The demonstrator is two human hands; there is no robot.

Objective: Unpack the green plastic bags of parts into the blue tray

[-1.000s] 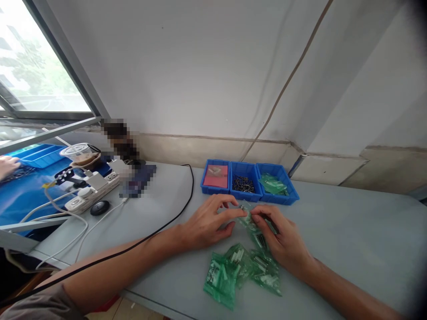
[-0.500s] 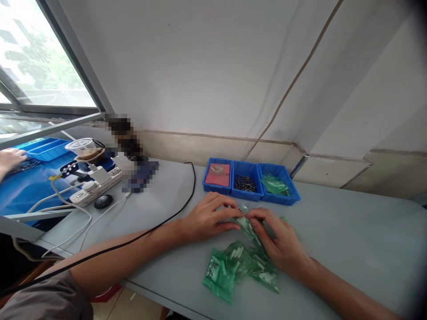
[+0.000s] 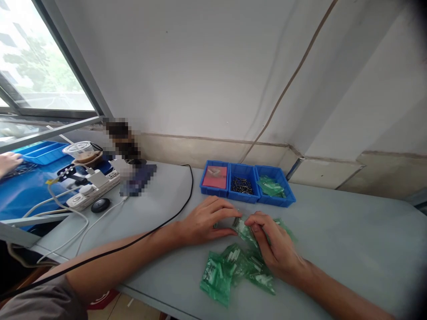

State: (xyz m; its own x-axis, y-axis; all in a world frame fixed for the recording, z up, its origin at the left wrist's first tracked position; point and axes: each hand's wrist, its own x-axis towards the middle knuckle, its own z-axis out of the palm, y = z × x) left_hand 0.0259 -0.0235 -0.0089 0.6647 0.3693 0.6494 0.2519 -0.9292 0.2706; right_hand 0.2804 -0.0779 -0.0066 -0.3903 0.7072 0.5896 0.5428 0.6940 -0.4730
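Note:
Between my hands is a small green plastic bag (image 3: pixel 245 230) with small pale and metal pieces in it. My left hand (image 3: pixel 207 221) has thumb and fingertips closed on its left edge. On the other side, my right hand (image 3: pixel 278 246) pinches the bag's upper right part, its fingers curled and partly hiding it. Several similar filled bags lie just below: a green bag (image 3: pixel 216 278) at the left, another bag (image 3: pixel 236 260) with white pieces, and one (image 3: pixel 262 275) by my right wrist. A further green bag (image 3: pixel 283 227) shows behind the right hand.
Three joined blue bins hold a pink card (image 3: pixel 215 178), dark metal pins (image 3: pixel 242 186) and green bags (image 3: pixel 271 186). A black cable (image 3: pixel 176 212) crosses my left forearm. Leftward are a power strip (image 3: pixel 80 200), a black round object (image 3: pixel 100 205), a lidded cup (image 3: pixel 81 151) and another person's hand (image 3: pixel 8 162).
My view has shifted slightly. My right fingers have drawn a little away from the left fingertips along the bag, and more of the bag shows between the hands.

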